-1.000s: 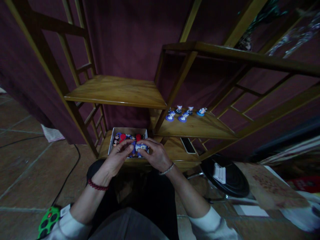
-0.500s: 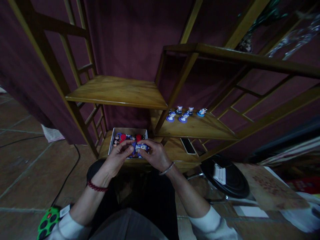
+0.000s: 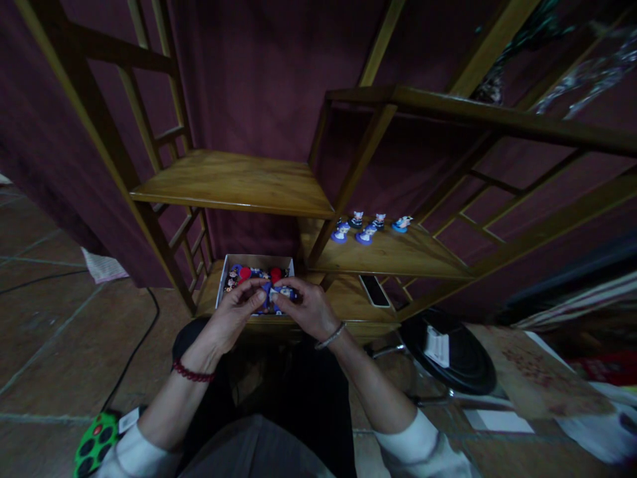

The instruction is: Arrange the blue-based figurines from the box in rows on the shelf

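Over the front of an open cardboard box (image 3: 222, 285), both hands meet at a small figurine. My left hand (image 3: 239, 311) pinches a purple piece (image 3: 267, 289), which looks like the figurine's base. On the other side, my right hand (image 3: 309, 308) has thumb and fingers closed on the purple-and-white figurine (image 3: 283, 292). The fingers cover much of both, so I cannot tell whether the two pieces are joined. Inside the box lie several small figures and red round pieces (image 3: 245, 273).
Several finished-looking figurines (image 3: 365, 234) stand on the wooden shelf (image 3: 398, 259) to the right. Below it lies a phone (image 3: 375, 291). A black round stool (image 3: 448, 355) is at the right, and a green power strip (image 3: 97, 441) lies on the floor at the left.
My right thumb and fingers have shifted slightly around the figurine, covering more of it. Otherwise both hands stay in place.
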{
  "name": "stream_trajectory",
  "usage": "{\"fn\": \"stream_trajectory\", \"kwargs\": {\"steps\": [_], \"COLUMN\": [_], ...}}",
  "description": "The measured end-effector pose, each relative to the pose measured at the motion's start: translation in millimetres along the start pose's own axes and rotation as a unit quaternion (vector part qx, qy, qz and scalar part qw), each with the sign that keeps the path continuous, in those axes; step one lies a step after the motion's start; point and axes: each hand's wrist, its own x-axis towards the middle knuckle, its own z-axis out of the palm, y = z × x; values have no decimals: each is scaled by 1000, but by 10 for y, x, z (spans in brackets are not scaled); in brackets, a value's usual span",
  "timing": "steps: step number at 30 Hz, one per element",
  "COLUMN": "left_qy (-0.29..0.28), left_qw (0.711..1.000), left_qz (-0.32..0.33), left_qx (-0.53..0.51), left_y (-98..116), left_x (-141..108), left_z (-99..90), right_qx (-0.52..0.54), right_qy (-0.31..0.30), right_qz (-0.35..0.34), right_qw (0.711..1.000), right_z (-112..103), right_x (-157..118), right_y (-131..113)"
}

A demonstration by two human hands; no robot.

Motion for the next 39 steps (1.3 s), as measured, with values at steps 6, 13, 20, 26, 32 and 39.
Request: {"fn": "stream_trajectory", "kwargs": {"steps": [6, 13, 20, 26, 32, 39], "left_qy": [12, 17, 16, 29, 22, 14], "left_qw": [1000, 1000, 999, 999, 999, 997], "left_qz": [-12, -12, -14, -13, -7, -4], "left_qx": [-7, -18, -25, -37, -48, -69], "left_y": [-13, -5, 18, 14, 1, -33], "left_x": [23, 22, 7, 2, -1, -6], "left_z": [-11, -2, 23, 33, 27, 25], "right_qx": [9, 24, 20, 11, 5, -4], "right_qy": [8, 12, 19, 15, 20, 4], "right_qz": [-15, -46, -68, -92, -115, -137], "right_qw": [1000, 999, 997, 996, 993, 991], "right_z": [29, 22, 9, 7, 0, -53], "right_x": [-3, 1, -7, -7, -9, -5], "right_y": [25, 11, -18, -19, -34, -51]}}
